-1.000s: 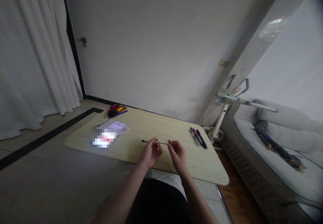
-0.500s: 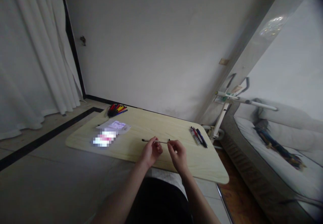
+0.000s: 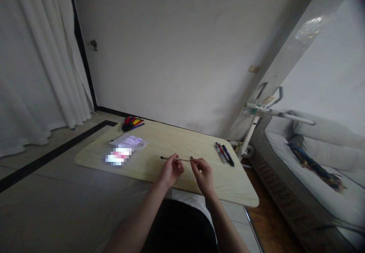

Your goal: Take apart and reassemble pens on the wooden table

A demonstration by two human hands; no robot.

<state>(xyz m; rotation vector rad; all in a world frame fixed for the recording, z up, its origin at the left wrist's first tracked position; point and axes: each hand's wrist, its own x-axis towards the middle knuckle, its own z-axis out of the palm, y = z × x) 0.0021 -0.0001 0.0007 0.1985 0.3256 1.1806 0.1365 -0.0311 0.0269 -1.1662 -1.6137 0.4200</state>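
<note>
A thin dark pen point(image 3: 167, 158) is held level above the light wooden table point(image 3: 182, 144). My left hand point(image 3: 172, 170) pinches its middle, fingers closed round it. My right hand point(image 3: 202, 172) pinches the pen's right end, fingers also closed. The left tip of the pen sticks out past my left hand. Both hands hover near the table's front edge, close together.
A bundle of coloured pens point(image 3: 131, 123) lies at the table's far left corner. Several pens point(image 3: 224, 154) lie in a row at the right. A plastic packet and papers point(image 3: 125, 146) lie left of centre. A sofa point(image 3: 313, 162) stands to the right, curtains point(image 3: 37, 63) to the left.
Both hands keep their grip on the pen and have barely shifted. The camera has tilted very slightly.
</note>
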